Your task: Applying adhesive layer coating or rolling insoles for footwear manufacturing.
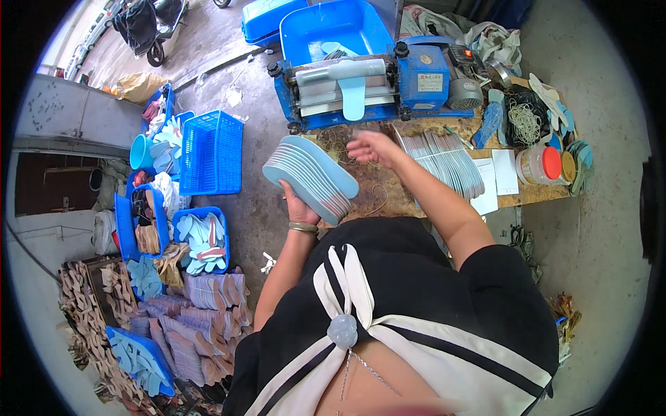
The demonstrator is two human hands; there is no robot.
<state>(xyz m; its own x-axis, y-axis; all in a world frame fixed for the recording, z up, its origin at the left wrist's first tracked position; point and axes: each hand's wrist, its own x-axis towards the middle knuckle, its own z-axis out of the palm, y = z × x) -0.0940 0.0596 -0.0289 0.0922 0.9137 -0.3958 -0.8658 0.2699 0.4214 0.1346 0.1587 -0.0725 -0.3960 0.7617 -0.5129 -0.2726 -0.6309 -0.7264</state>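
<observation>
1. Seen from above, a person in a black top with white stripes stands at a wooden table [416, 201].
2. The left hand [297, 205] is closed under a fanned stack of light blue insoles [311, 177], gripping it from below at the near end, just off the table's left edge.
3. The right hand [371, 145] hangs open, fingers spread and slightly blurred, over the table between that stack and a second row of grey-edged insoles [444, 163] lying on the table. It holds nothing.
4. The insoles look thin, light and flexible; a loose stack like this would likely slide apart, so supporting it from underneath with the thumb across the top seems the safest hold.
5. At the back of the table sits a blue roller machine [361, 87] with one insole hanging from its rollers and a pale rectangular label on its right side; the print is too small to make out.
6. To the right lie white paper sheets [496, 182], and a clear tub with a red lid [541, 165].
7. On the floor to the left stand a blue plastic basket [211, 152] and trays of more insoles.
</observation>
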